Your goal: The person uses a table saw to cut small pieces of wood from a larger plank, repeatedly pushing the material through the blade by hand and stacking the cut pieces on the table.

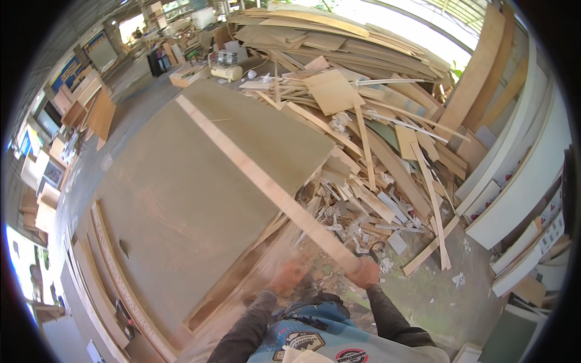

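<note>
A long, narrow strip of pale wood (263, 181) stretches diagonally from near my body over a large grey-brown board (175, 187). My right hand (365, 273) is closed around the strip's near end. To the left, my left hand (287, 276) is by the board's near edge, apart from the strip and smeared by motion. Its fingers cannot be made out, nor whether they hold anything. Whether the strip's far end rests on the board or hovers over it is hard to tell.
Offcuts and thin strips heap up right of the board (363, 199), below a stack of long planks (339, 42). Curved white panels (514, 199) lean at far right. Long narrow pieces (121, 278) lie along the board's left side. An air compressor (227, 68) stands beyond the board.
</note>
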Demonstrator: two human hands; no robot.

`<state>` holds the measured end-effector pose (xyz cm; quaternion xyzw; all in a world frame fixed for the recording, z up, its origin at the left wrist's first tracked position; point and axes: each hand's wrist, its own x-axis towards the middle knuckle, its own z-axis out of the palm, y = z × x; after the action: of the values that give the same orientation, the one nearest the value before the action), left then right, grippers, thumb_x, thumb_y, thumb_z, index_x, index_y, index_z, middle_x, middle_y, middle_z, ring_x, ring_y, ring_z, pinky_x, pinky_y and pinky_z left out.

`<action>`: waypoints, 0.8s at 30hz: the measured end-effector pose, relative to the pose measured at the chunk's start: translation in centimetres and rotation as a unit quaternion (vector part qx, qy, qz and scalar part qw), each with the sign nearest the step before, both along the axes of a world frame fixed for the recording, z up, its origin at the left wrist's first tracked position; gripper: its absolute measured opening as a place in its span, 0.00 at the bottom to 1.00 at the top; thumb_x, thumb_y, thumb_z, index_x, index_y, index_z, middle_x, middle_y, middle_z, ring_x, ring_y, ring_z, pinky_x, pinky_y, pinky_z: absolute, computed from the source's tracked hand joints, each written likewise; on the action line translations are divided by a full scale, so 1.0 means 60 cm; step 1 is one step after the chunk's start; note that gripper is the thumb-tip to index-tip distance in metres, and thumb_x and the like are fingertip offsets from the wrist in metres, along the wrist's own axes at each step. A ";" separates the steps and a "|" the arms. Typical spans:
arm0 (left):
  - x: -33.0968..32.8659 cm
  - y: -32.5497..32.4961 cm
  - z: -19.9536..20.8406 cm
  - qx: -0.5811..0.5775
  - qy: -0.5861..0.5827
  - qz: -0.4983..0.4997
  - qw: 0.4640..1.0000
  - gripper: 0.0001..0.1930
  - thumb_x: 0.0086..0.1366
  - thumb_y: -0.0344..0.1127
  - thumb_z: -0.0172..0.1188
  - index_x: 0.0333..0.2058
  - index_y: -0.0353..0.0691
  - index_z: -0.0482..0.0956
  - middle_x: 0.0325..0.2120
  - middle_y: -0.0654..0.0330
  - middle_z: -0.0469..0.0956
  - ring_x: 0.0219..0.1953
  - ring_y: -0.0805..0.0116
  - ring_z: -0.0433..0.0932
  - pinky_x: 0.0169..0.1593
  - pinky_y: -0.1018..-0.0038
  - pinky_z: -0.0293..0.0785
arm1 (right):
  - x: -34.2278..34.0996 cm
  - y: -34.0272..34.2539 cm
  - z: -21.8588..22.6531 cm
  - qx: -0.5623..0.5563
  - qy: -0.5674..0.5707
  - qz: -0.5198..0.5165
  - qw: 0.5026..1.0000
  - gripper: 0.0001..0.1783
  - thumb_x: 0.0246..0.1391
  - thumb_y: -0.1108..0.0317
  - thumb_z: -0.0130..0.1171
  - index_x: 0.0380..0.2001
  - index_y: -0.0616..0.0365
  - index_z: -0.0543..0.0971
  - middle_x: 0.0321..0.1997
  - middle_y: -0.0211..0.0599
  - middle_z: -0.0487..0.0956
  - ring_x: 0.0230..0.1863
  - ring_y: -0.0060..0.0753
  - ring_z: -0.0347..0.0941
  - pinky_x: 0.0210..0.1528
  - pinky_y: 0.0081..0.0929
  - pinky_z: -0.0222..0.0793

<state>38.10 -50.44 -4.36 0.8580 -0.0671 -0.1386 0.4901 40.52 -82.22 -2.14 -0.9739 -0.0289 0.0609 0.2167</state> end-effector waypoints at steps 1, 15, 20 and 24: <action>0.008 -0.017 0.003 -0.029 0.057 -0.066 0.996 0.30 0.66 0.45 0.60 0.63 0.36 0.71 0.57 0.44 0.77 0.58 0.49 0.77 0.64 0.62 0.68 | 0.012 -0.024 0.003 -0.008 -0.015 -0.016 1.000 0.31 0.30 0.46 0.73 0.35 0.58 0.80 0.33 0.50 0.83 0.36 0.56 0.81 0.40 0.49 0.74; -0.132 0.177 -0.017 0.052 0.064 0.257 0.963 0.20 0.65 0.37 0.63 0.52 0.32 0.81 0.42 0.48 0.85 0.42 0.62 0.85 0.48 0.68 0.79 | 0.324 -0.151 0.123 -0.054 -0.178 -0.131 0.974 0.29 0.31 0.52 0.69 0.40 0.56 0.83 0.38 0.50 0.84 0.41 0.55 0.81 0.43 0.46 0.76; -0.139 0.202 -0.042 0.051 0.150 0.190 0.969 0.22 0.67 0.41 0.61 0.53 0.30 0.80 0.44 0.46 0.84 0.44 0.58 0.85 0.51 0.66 0.78 | 0.519 -0.155 0.155 -0.200 -0.332 -0.152 0.909 0.39 0.38 0.45 0.72 0.54 0.50 0.78 0.59 0.48 0.74 0.63 0.53 0.67 0.65 0.57 0.57; -0.099 0.187 -0.025 0.037 0.133 0.156 0.978 0.23 0.67 0.44 0.61 0.53 0.32 0.80 0.44 0.45 0.84 0.46 0.54 0.84 0.52 0.64 0.78 | 0.560 -0.092 0.163 -0.104 -0.200 -0.230 0.947 0.36 0.48 0.45 0.69 0.56 0.54 0.75 0.60 0.50 0.72 0.63 0.53 0.66 0.64 0.56 0.57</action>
<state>32.17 -39.24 -5.86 0.8489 0.1390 -0.1759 0.4786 74.09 -87.75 7.64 -0.9633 0.1596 -0.1843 0.1124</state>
